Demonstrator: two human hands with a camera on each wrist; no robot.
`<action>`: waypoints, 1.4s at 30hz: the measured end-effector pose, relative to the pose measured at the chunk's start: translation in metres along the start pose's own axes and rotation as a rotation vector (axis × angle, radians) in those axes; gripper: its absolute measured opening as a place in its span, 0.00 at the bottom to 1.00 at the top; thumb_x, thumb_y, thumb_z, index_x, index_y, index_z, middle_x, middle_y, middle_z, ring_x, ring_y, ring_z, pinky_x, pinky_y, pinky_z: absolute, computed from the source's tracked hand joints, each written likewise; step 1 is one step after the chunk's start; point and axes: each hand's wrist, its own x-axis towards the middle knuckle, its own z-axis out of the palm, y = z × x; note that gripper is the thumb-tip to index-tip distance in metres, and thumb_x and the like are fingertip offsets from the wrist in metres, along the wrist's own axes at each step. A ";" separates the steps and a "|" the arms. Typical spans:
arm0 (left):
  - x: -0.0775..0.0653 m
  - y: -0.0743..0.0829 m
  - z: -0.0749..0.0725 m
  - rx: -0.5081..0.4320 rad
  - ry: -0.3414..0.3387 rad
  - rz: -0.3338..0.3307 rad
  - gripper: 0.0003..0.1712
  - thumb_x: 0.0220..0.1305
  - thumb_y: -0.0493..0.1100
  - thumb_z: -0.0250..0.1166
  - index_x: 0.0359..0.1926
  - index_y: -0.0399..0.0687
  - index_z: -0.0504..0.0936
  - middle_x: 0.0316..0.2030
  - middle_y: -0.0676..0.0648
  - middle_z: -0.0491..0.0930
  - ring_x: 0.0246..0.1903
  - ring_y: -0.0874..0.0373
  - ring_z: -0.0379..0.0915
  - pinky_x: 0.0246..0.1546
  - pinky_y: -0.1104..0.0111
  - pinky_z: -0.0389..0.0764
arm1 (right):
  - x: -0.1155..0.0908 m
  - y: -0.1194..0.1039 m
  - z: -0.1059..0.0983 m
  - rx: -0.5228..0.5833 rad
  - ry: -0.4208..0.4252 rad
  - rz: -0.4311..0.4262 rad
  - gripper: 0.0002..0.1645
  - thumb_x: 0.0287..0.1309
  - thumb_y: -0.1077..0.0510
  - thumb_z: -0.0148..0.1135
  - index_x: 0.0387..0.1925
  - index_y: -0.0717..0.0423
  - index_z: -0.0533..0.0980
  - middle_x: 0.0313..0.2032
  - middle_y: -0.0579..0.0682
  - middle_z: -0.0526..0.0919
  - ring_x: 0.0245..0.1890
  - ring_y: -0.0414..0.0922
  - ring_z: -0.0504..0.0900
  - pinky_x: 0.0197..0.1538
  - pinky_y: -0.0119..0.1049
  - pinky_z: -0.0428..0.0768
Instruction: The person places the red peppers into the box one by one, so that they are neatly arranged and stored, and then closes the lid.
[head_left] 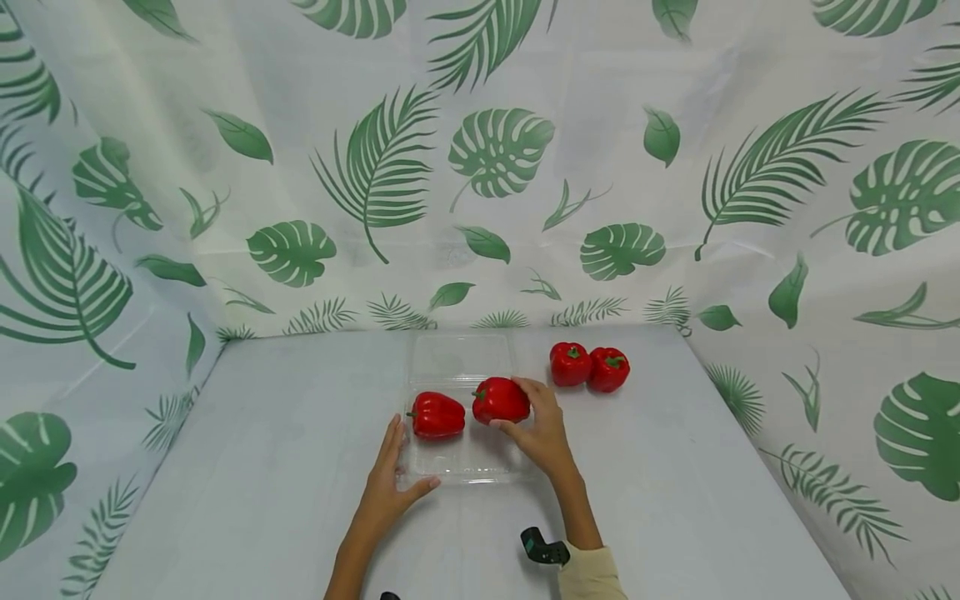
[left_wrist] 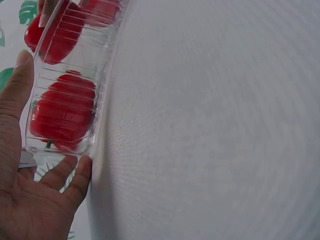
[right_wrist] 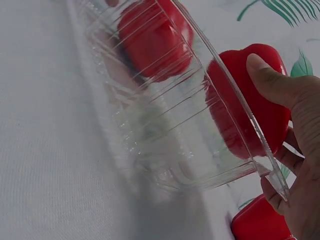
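A clear plastic clamshell container [head_left: 474, 481] lies opened on the table, its lid [head_left: 459, 354] folded back to the far side. One red bell pepper [head_left: 438, 416] lies on its side in the left half. Over the right half, my right hand [head_left: 542, 429] grips a second red bell pepper [head_left: 500, 401] between thumb and fingers; in the right wrist view this pepper [right_wrist: 260, 95] stands partly above the container's rim. My left hand [head_left: 390, 483] rests against the container's left side, fingers straight along the wall and thumb spread at the near corner.
Two more red bell peppers, one [head_left: 570, 364] beside the other [head_left: 608, 370], stand at the back right of the white table [head_left: 300, 433]. A leaf-printed curtain [head_left: 405, 275] hangs behind and along both sides. Black wrist cameras, including the right one [head_left: 543, 547], sit on the forearms.
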 end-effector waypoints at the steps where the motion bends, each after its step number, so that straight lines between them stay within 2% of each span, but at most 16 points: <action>1: 0.000 0.000 0.000 0.003 0.000 0.000 0.64 0.48 0.56 0.77 0.78 0.54 0.46 0.78 0.53 0.43 0.74 0.44 0.53 0.62 0.51 0.73 | 0.000 0.000 0.000 -0.017 -0.007 0.002 0.45 0.42 0.53 0.79 0.63 0.55 0.71 0.59 0.57 0.75 0.61 0.55 0.73 0.59 0.56 0.79; 8: 0.000 0.000 0.000 0.007 0.000 -0.003 0.64 0.49 0.57 0.76 0.78 0.53 0.46 0.78 0.52 0.42 0.74 0.44 0.52 0.62 0.51 0.73 | -0.001 -0.002 0.004 -0.150 -0.061 0.029 0.46 0.43 0.47 0.78 0.65 0.51 0.71 0.60 0.55 0.73 0.62 0.54 0.71 0.60 0.59 0.76; 19: 0.000 0.000 0.000 0.004 -0.006 -0.005 0.64 0.48 0.57 0.76 0.78 0.54 0.46 0.78 0.53 0.42 0.75 0.44 0.50 0.62 0.50 0.72 | -0.002 -0.002 0.011 -0.292 -0.079 0.015 0.47 0.40 0.47 0.80 0.64 0.50 0.71 0.60 0.52 0.74 0.61 0.52 0.69 0.55 0.56 0.75; 32: 0.000 0.001 0.000 -0.010 -0.009 -0.005 0.64 0.48 0.56 0.77 0.78 0.53 0.47 0.78 0.53 0.42 0.75 0.45 0.49 0.63 0.50 0.71 | -0.001 -0.001 0.015 -0.373 -0.131 0.051 0.46 0.42 0.43 0.77 0.64 0.47 0.72 0.61 0.52 0.75 0.59 0.51 0.68 0.55 0.54 0.74; 42: 0.000 0.002 -0.001 -0.018 -0.009 0.003 0.63 0.48 0.55 0.77 0.78 0.54 0.47 0.78 0.54 0.42 0.75 0.45 0.50 0.63 0.50 0.71 | -0.001 -0.003 0.014 -0.416 -0.120 0.017 0.46 0.41 0.42 0.77 0.63 0.49 0.72 0.60 0.53 0.77 0.58 0.52 0.70 0.54 0.56 0.75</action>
